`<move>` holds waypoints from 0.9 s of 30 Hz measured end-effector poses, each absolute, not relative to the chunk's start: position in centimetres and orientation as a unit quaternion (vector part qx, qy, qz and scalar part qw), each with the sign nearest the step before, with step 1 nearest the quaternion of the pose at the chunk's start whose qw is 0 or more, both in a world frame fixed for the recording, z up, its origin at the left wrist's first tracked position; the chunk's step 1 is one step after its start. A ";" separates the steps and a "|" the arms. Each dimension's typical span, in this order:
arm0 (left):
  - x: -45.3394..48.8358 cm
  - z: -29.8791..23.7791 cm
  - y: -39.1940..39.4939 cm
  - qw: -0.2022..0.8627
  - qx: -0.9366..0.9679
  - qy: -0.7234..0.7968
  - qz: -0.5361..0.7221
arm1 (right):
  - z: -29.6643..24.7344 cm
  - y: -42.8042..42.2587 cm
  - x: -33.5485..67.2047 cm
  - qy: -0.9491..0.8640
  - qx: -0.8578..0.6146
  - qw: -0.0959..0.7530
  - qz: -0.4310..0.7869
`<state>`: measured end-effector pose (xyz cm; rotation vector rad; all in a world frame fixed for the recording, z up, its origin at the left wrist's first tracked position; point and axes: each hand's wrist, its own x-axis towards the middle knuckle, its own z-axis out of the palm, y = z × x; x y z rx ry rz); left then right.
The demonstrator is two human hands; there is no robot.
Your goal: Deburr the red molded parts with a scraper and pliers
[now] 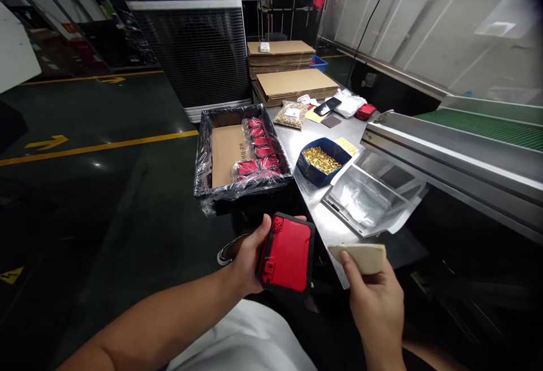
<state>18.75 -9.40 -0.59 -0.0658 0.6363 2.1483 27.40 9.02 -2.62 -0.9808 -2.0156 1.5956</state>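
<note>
My left hand [250, 255] is closed around a red and black plastic case [292, 253], its red face turned up toward me. To the right, my right hand [375, 297] pinches a flat cream-coloured pad [360, 258] between thumb and fingers, apart from the case. Ahead of the case stands a black crate [244, 193] lined with clear plastic. Inside it lie several similar red pieces [263, 150] in clear wrap, beside a brown cardboard sheet [227, 156].
On the metal table [311, 195] are a blue bin [311, 173] of small brass-coloured parts, a tray of clear plastic bags [360, 198], a bag of parts [291, 113] and a phone [327, 106]. Cardboard stacks [297, 82] stand behind. A green conveyor [487, 125] runs along the right.
</note>
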 end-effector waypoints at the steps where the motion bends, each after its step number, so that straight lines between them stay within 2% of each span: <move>1: 18.7 -0.7 -9.4 0.431 -0.028 0.267 0.862 | -2.2 8.9 27.4 -0.720 -0.349 0.201 0.565; 5: 18.9 -0.9 -9.5 0.382 -0.039 0.333 0.861 | 0.0 7.2 28.0 -0.768 -0.241 0.273 0.527; 11: 19.4 -1.1 -9.2 0.343 -0.022 0.376 0.861 | 1.1 5.2 27.7 -0.842 0.017 0.222 0.491; 18: 19.5 -0.8 -9.0 0.285 0.030 0.443 0.849 | 0.9 5.2 27.0 -0.836 0.037 0.232 0.496; 27: 19.3 -1.7 -9.1 0.282 -0.011 0.440 0.852 | 0.1 5.1 26.4 -0.835 0.029 0.200 0.511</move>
